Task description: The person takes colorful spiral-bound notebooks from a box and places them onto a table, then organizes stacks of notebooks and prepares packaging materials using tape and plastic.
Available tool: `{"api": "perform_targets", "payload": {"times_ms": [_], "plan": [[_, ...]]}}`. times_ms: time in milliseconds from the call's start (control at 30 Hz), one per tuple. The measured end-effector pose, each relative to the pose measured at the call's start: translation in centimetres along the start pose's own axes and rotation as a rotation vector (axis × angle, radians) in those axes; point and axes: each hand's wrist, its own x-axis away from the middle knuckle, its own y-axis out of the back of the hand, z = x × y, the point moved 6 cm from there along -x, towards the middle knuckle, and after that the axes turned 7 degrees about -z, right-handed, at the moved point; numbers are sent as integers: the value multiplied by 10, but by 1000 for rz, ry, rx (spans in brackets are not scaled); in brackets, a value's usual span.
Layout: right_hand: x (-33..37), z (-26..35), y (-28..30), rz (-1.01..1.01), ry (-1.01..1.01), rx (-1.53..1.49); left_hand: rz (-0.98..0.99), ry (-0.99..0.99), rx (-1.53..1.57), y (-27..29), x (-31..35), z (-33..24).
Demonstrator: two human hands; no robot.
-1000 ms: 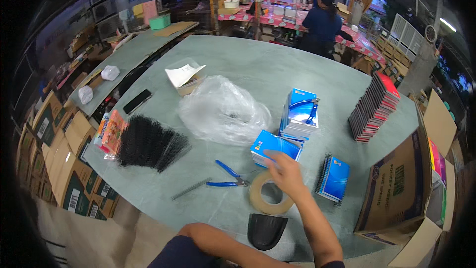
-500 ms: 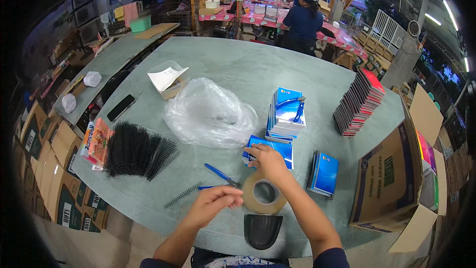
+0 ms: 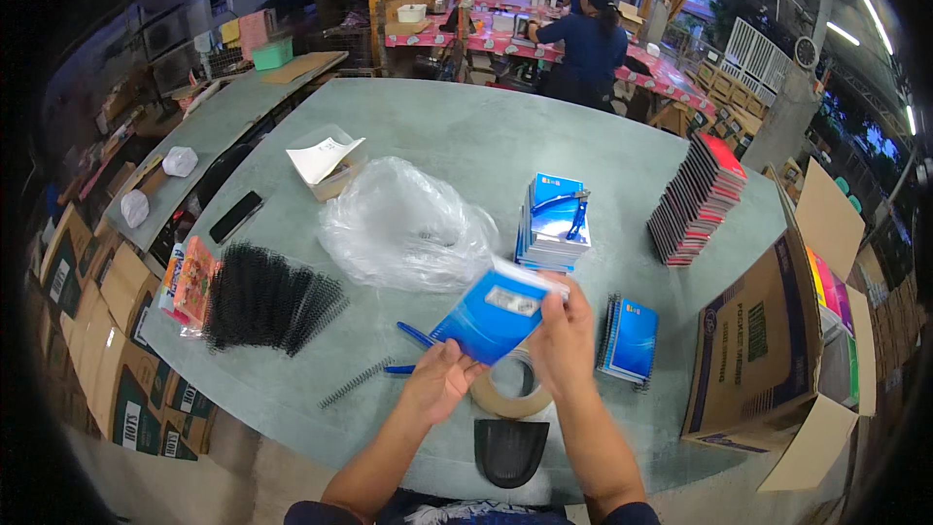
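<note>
Both hands hold a blue notebook (image 3: 491, 316) raised and tilted above the table, a white label on its face. My left hand (image 3: 442, 387) pinches its lower edge, while my right hand (image 3: 569, 335) grips the right side with the thumb on top. Partly hidden beneath them are a roll of tape (image 3: 494, 402) and blue-handled pliers (image 3: 416, 333). A single black spiral coil (image 3: 357, 382) lies left of my left hand. Beyond the hands stands a stack of blue notebooks (image 3: 549, 251) topped by blue-handled pliers (image 3: 575, 216). Coil-bound blue notebooks (image 3: 632, 338) lie to the right.
A heap of black coils (image 3: 262, 306), a phone (image 3: 236, 217), a clear plastic bag (image 3: 403, 228) and a small container (image 3: 335, 180) occupy the left. Rightward are a red notebook stack (image 3: 695, 199) and an open carton (image 3: 753, 350). A black curved object (image 3: 511, 452) lies nearest me. A person (image 3: 591, 49) stands at the far table.
My right hand has lifted the blue notebook off the table from in front of the stack and drawn it nearer. My left hand has moved up and taken hold of its lower edge.
</note>
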Motion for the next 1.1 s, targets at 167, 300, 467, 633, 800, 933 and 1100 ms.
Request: {"api": "perform_targets", "payload": {"times_ms": [167, 300, 467, 633, 800, 933, 1100], "plan": [[35, -7, 85, 128, -162, 193, 266, -161, -390, 1, -21, -13], [43, -30, 105, 87, -300, 401, 311, -186, -880, -18, -24, 12], [49, -50, 103, -71, -292, 299, 232, -85, -1013, -13, -29, 31], [48, -51, 98, 94, -293, 391, 259, -175, -914, -7, -31, 32], [45, 11, 69, 27, 167, 678, 296, -199, -956, -7, -33, 26], [52, 26, 8, 467, 507, 1146, 355, -170, -1016, -9, -33, 28], [42, 0, 13, 529, 478, 1234, 154, -736, -1317, 13, 3, -42]]}}
